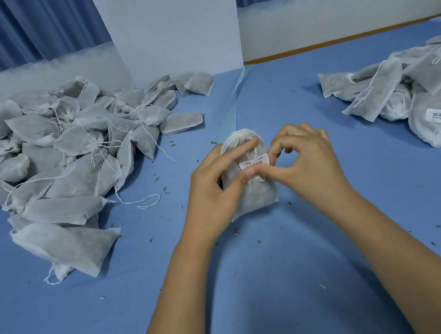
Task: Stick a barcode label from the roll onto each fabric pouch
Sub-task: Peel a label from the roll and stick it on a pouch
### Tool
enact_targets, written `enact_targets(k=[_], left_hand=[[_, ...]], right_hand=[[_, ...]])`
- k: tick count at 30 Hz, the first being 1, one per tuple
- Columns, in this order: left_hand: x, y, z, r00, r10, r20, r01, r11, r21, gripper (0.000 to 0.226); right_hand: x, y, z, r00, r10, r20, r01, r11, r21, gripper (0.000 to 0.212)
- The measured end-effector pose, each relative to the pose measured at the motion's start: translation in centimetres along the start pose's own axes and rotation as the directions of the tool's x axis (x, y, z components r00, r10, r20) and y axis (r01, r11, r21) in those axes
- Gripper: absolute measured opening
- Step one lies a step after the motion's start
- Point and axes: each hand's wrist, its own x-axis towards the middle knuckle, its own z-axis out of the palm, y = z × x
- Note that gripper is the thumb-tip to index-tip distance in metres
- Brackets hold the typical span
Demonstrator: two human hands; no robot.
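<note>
We see one pouch (250,191) at the table (262,290) centre, held by our left hand (214,188); our right hand (304,163) pinches its one label (253,163). Two pouch piles lie apart: unlabelled left pile (47,156), labelled right pile (418,95), too many to count.

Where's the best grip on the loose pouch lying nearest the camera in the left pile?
Probably the flat sealed end of that pouch, pinched from the right over bare table. It lies flat at the pile's edge; the drawstring neck is bunched and partly tucked underneath.

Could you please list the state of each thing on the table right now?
Pouch: held upright, label pressed on.
Label: stuck to pouch.
Left hand: grip on pouch.
Right hand: fingertips pressing label.
Left pile: no labels showing.
Right pile: labelled.
</note>
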Motion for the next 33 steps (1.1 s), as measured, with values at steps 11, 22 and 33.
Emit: enact_targets(k=[11, 22, 33], left_hand=[[0.3, -0.7, 0.3, 0.998, -0.063, 0.000, 0.063, 0.993, -0.096, 0.051], [1.4, 1.6, 3.7, 0.957, -0.201, -0.208, 0.141, 0.953, -0.270, 0.032], [4.2, 4.7, 16.1, 0.944, -0.285, -0.168, 0.257, 0.951, -0.172, 0.028]], right_hand=[[0.1, 0.5, 0.7, 0.968, 0.211, 0.136, -0.246, 0.696, 0.675, 0.007], [-0.7, 1.9, -2.0, 0.974, 0.196, 0.114, -0.222, 0.726, 0.651, 0.013], [-5.2, 7.5, -11.9, 0.867, 0.400, 0.297, -0.496, 0.635, 0.592, 0.019]])
